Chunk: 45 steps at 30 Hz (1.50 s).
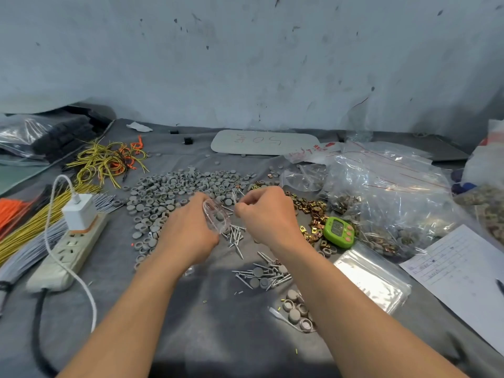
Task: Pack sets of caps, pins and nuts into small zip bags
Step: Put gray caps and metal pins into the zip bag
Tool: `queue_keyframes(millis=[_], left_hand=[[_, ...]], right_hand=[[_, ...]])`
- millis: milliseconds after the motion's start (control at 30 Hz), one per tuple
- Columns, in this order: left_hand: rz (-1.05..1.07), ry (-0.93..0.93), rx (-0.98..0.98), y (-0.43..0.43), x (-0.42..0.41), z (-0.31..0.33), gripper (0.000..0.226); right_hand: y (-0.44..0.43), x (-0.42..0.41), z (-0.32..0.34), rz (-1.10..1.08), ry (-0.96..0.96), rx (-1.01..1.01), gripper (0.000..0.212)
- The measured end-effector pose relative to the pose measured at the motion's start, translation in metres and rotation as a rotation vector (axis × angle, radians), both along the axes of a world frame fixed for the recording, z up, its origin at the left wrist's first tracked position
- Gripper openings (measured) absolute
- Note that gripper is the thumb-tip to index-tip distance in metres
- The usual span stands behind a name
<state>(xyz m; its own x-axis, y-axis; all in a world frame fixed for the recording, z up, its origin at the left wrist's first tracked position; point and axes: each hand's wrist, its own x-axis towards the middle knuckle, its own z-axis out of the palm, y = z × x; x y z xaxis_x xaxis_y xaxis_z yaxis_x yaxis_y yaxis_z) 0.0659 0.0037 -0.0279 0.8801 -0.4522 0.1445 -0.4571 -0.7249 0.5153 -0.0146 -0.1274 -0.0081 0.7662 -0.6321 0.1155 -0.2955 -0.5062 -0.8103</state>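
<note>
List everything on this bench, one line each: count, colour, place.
caps: many, grey, heap centre-back
pins: many, silver, piles centre-front
nuts: many, brass, right of centre
zip bag: one, clear, held, centre
bag stack: one, clear, near right
big bags: several, clear, back right
timer: one, green, beside nuts
power strip: one, cream, left
charger: one, white, plugged into power strip
wires: many, yellow and orange, left
paper: one, white, right edge
left hand: one, grips zip bag
right hand: one, fingers curled beside zip bag, contents unclear
</note>
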Motion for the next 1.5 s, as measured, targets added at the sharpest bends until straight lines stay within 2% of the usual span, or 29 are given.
queue_keyframes(millis=[67, 167, 267, 333, 400, 500, 600, 700, 767, 900, 933, 1067, 1167, 1233, 1300, 1367, 1433, 1500], left_hand=[[-0.036, 0.025, -0.001, -0.003, -0.003, 0.001, 0.053], [-0.074, 0.068, -0.06, -0.004, -0.004, 0.004, 0.053], [-0.056, 0.058, -0.106, -0.002, -0.003, 0.005, 0.052], [-0.044, 0.056, -0.154, 0.001, -0.001, 0.004, 0.053], [-0.023, 0.07, -0.198, 0.003, 0.0, 0.003, 0.055], [0.007, 0.084, -0.235, 0.007, 0.003, 0.002, 0.053], [0.017, 0.092, -0.25, 0.008, 0.005, 0.001, 0.05], [0.011, 0.067, -0.202, 0.008, 0.006, 0.0, 0.05], [0.008, 0.035, -0.157, 0.008, 0.007, -0.001, 0.05], [0.0, -0.014, -0.021, 0.003, 0.0, -0.005, 0.052], [-0.008, -0.021, 0.005, 0.002, -0.001, -0.004, 0.052], [-0.031, 0.017, -0.024, -0.003, -0.003, 0.0, 0.05], [-0.022, 0.042, -0.105, 0.0, -0.001, 0.001, 0.051], [-0.03, 0.059, -0.159, 0.002, 0.0, 0.001, 0.054], [-0.024, 0.075, -0.197, 0.004, 0.001, 0.001, 0.058], [-0.011, 0.089, -0.237, 0.006, 0.001, 0.002, 0.058], [-0.003, 0.09, -0.255, 0.008, 0.001, 0.003, 0.055], [0.0, 0.086, -0.245, 0.009, 0.001, 0.003, 0.055]], right_hand=[[0.004, 0.001, 0.001, 0.069, -0.042, 0.067, 0.016], [0.01, 0.005, -0.006, 0.16, 0.019, 0.077, 0.008], [0.008, 0.007, -0.005, 0.079, -0.044, 0.152, 0.013], [0.004, 0.008, -0.005, -0.015, -0.029, 0.074, 0.015], [0.003, 0.009, -0.009, -0.017, 0.162, -0.139, 0.009], [0.012, 0.007, -0.021, 0.064, 0.508, -0.414, 0.035], [0.022, 0.006, -0.034, 0.144, 0.583, -0.467, 0.041], [0.024, 0.007, -0.034, 0.099, 0.559, -0.409, 0.031], [0.019, 0.007, -0.028, 0.008, 0.475, -0.347, 0.028], [0.01, 0.008, -0.011, 0.039, -0.049, -0.01, 0.023], [0.011, 0.008, -0.007, 0.083, -0.109, 0.04, 0.021], [0.015, 0.009, -0.005, 0.204, -0.044, -0.02, 0.016], [0.008, 0.009, -0.004, 0.099, -0.105, 0.083, 0.024], [0.002, 0.008, -0.002, -0.007, -0.105, 0.073, 0.023], [-0.004, 0.007, 0.0, -0.067, 0.016, -0.046, 0.015], [-0.009, 0.004, -0.001, -0.065, 0.272, -0.272, 0.006], [-0.011, -0.001, -0.005, -0.003, 0.486, -0.442, 0.013], [-0.01, -0.005, -0.012, 0.075, 0.621, -0.509, 0.016]])
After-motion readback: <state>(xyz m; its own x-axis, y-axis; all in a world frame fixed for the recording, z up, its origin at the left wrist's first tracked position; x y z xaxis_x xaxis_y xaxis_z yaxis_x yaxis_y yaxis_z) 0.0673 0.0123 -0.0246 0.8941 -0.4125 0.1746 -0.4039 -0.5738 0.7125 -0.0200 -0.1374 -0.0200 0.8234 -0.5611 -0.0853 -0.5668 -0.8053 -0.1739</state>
